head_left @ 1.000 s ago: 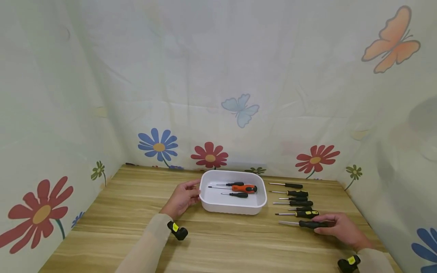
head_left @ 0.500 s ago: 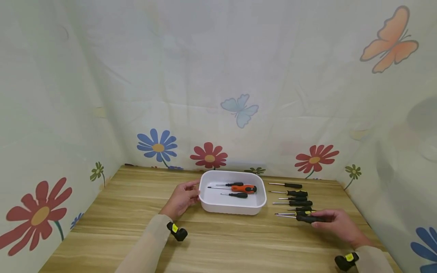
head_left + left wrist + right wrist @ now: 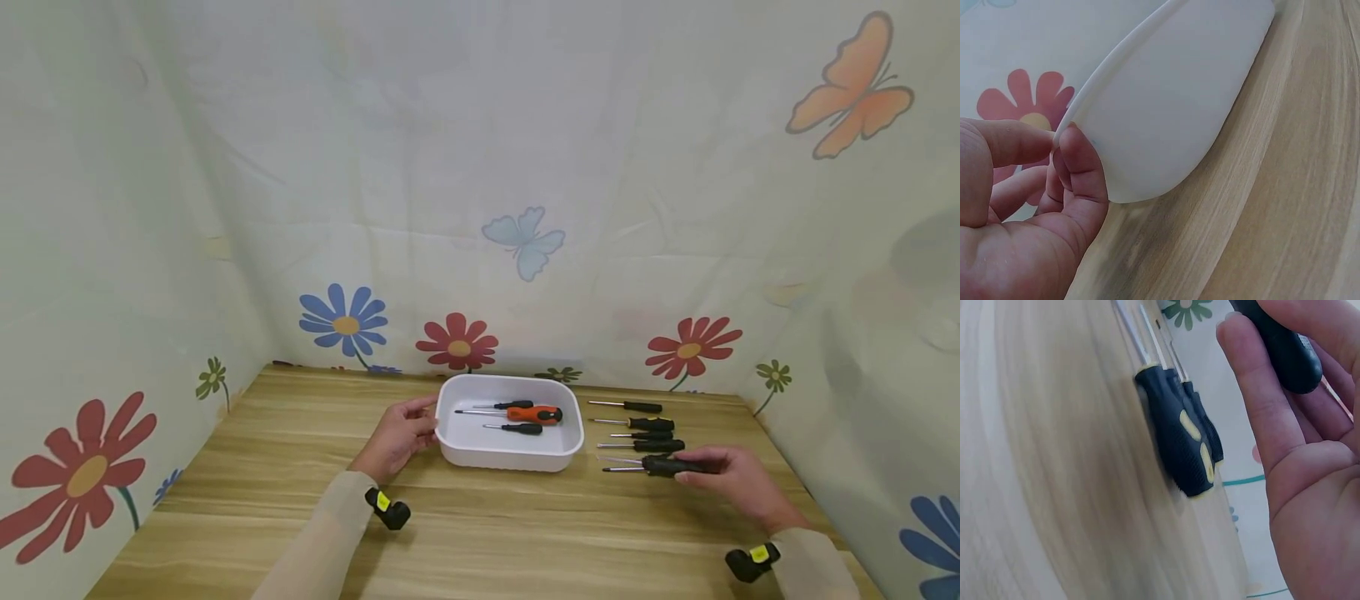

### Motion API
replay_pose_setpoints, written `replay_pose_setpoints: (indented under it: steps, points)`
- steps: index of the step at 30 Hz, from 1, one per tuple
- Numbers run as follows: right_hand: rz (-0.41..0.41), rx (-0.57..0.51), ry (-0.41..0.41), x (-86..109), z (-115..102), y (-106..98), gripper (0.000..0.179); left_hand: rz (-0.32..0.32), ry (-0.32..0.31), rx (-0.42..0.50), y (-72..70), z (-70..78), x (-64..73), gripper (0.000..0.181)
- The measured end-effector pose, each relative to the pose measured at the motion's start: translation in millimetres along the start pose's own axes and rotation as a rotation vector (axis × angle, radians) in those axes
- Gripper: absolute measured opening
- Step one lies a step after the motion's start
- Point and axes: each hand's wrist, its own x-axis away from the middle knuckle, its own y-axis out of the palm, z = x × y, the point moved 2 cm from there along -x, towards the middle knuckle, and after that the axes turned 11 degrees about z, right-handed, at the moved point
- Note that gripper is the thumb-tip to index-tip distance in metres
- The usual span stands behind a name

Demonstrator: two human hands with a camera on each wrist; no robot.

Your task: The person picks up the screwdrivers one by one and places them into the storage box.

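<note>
A white tray [image 3: 510, 460] sits on the wooden table and holds an orange-handled screwdriver [image 3: 534, 413] and two small black ones [image 3: 522, 428]. My left hand [image 3: 400, 433] grips the tray's left rim [image 3: 1166, 112], thumb on top. My right hand [image 3: 731, 477] holds a black screwdriver [image 3: 660, 467] by its handle [image 3: 1285, 350], lifted just above the table, its tip pointing left toward the tray. Several black and yellow screwdrivers [image 3: 648, 425] lie in a row right of the tray; one black and yellow handle [image 3: 1179, 440] lies close under my right hand.
Flower-and-butterfly cloth walls enclose the table [image 3: 480, 533] at the back and on both sides. Bare wood spreads in front of the tray and to its left.
My right hand has lifted the black screwdriver off the table and carried it up and left, over the row toward the tray. The left hand has stayed on the tray rim.
</note>
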Motion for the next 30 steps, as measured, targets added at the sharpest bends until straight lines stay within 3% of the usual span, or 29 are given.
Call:
replay_pose_setpoints:
  steps: [13, 30]
  points:
    - [0.048, -0.067, 0.008, -8.4, -12.1, 4.1, 0.045, -0.014, 0.001, -0.017, -0.3, -0.5, -1.7, 0.05]
    - [0.086, -0.122, -0.026, -20.9, -39.9, 8.7, 0.048, 0.011, -0.002, -0.019, -0.7, -2.2, -2.3, 0.05]
